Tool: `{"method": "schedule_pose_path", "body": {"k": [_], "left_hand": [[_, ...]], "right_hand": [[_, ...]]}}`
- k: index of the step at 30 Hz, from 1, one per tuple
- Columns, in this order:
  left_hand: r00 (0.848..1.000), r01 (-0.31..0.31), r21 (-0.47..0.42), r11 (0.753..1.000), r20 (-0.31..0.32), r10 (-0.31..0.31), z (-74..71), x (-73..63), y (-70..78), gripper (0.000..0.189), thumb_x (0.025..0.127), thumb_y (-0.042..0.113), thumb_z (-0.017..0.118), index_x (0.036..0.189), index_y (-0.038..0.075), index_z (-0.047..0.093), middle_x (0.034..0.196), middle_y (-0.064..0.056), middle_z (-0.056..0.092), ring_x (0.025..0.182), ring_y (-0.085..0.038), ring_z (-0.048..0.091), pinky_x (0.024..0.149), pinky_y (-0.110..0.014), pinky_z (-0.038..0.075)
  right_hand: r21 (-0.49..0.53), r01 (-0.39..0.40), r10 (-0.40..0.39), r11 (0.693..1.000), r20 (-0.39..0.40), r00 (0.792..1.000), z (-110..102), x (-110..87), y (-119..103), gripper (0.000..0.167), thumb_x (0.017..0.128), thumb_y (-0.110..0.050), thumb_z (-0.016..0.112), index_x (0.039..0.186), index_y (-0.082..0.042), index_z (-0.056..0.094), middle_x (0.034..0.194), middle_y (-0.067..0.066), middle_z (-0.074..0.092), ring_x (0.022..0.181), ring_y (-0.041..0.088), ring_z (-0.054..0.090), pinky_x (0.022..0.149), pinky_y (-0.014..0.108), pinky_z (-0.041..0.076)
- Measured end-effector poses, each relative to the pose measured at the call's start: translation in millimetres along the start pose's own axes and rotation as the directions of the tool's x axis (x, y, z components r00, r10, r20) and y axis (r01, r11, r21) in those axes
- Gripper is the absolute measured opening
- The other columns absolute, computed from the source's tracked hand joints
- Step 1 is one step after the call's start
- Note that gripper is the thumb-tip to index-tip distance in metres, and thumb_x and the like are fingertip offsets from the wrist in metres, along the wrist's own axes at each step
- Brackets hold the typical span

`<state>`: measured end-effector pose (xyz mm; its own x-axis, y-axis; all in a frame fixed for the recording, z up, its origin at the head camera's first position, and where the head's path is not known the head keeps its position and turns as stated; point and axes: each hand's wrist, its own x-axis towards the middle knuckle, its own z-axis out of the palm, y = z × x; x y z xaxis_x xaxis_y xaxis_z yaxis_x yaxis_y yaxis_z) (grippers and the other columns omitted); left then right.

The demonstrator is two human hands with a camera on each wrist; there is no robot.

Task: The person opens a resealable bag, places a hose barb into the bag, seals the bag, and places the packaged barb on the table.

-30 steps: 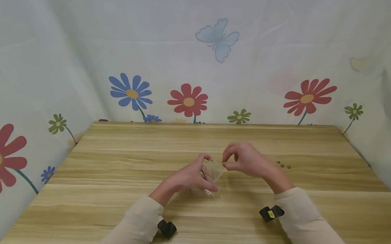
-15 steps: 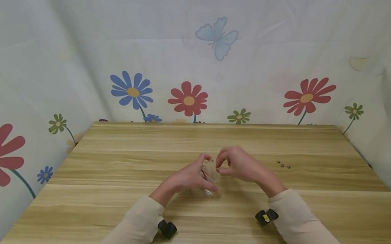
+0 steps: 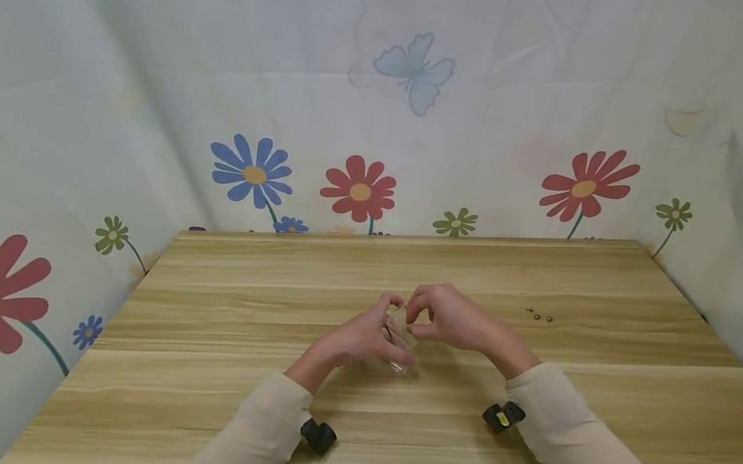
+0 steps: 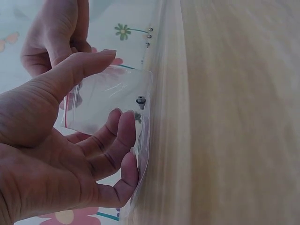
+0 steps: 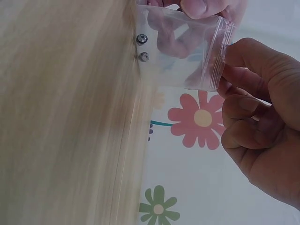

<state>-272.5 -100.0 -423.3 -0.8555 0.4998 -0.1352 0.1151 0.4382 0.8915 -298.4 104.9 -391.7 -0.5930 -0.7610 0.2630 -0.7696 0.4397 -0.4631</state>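
Observation:
In the head view my left hand (image 3: 364,334) holds a small clear zip bag (image 3: 399,331) upright near the middle of the table. The left wrist view shows the thumb on one edge of the bag (image 4: 112,93) and curled fingers along the other. Small screws (image 4: 141,100) lie at its bottom; two screws (image 5: 142,39) show through the plastic in the right wrist view. My right hand (image 3: 445,318) is at the bag's zip end. Its thumb and index finger (image 5: 239,77) pinch around the zip edge; whether anything small sits between the fingertips is hidden.
Several small metal screws (image 3: 538,316) lie on the wooden table (image 3: 243,436) to the right of my right hand. A white cloth wall (image 3: 515,125) with printed flowers stands behind the table and on both sides.
My right hand has moved left and slightly toward me, from just beside the bag to its zip end. The left hand and the bag have stayed nearly still.

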Motion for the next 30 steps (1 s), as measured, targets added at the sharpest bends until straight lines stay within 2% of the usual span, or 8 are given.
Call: {"method": "schedule_pose_path", "body": {"k": [6,12,18,22,26,30], "left_hand": [[1.000,0.012,0.010,1.000,-0.001,-0.012,-0.3,1.5,0.6,0.087,0.080,0.019,0.086,0.143,0.014,0.027,0.106,-0.009,0.062,0.088,-0.020,0.061,0.084,-0.034,0.045],[0.999,0.035,0.020,0.999,-0.009,-0.035,-0.4,1.4,2.1,0.090,0.079,0.019,0.087,0.145,0.012,0.026,0.103,-0.010,0.060,0.086,-0.020,0.058,0.082,-0.034,0.044],[0.999,0.046,0.012,0.999,-0.027,-0.046,1.3,2.2,2.1,0.088,0.078,0.017,0.087,0.143,0.013,0.028,0.110,-0.012,0.059,0.091,-0.023,0.059,0.082,-0.034,0.045],[0.999,0.039,0.005,0.999,-0.037,-0.039,2.9,2.7,0.8,0.088,0.076,0.016,0.088,0.142,0.013,0.028,0.110,-0.013,0.059,0.090,-0.023,0.060,0.081,-0.034,0.045],[0.999,0.030,-0.022,0.999,-0.035,-0.030,3.7,2.2,0.3,0.089,0.076,0.013,0.088,0.141,0.012,0.028,0.108,-0.013,0.058,0.087,-0.022,0.058,0.080,-0.033,0.045],[0.999,0.024,-0.039,0.999,-0.031,-0.025,5.3,2.1,-1.3,0.089,0.076,0.011,0.087,0.142,0.011,0.027,0.107,-0.013,0.057,0.085,-0.021,0.056,0.079,-0.032,0.045]], "right_hand": [[-0.003,0.009,-0.009,1.000,-0.009,1.000,-2.5,-1.0,0.2,0.005,0.087,-0.005,0.072,0.084,-0.008,0.074,0.094,0.001,0.067,0.081,0.012,0.059,0.065,0.025,0.048],[-0.012,-0.002,0.001,1.000,-0.032,1.000,-14.2,-5.9,-0.7,0.003,0.087,-0.008,0.074,0.083,-0.008,0.074,0.094,0.000,0.067,0.080,0.010,0.058,0.067,0.027,0.049],[0.004,-0.107,0.107,0.994,-0.080,0.991,-35.0,-17.4,8.6,0.004,0.088,-0.010,0.073,0.085,-0.009,0.074,0.096,0.000,0.066,0.081,0.015,0.058,0.071,0.033,0.049],[0.028,-0.187,0.189,0.982,-0.119,0.975,-45.6,-28.2,25.8,0.004,0.089,-0.012,0.073,0.088,-0.009,0.075,0.098,0.001,0.067,0.083,0.019,0.057,0.074,0.036,0.049],[0.030,-0.232,0.234,0.972,-0.147,0.961,-54.5,-39.0,45.3,0.003,0.090,-0.010,0.073,0.090,-0.007,0.075,0.097,0.004,0.068,0.083,0.021,0.057,0.074,0.037,0.048],[0.008,-0.303,0.301,0.953,-0.145,0.943,-65.6,-52.5,59.2,0.004,0.090,-0.007,0.072,0.092,-0.004,0.074,0.095,0.007,0.068,0.080,0.022,0.058,0.072,0.039,0.050]]}}
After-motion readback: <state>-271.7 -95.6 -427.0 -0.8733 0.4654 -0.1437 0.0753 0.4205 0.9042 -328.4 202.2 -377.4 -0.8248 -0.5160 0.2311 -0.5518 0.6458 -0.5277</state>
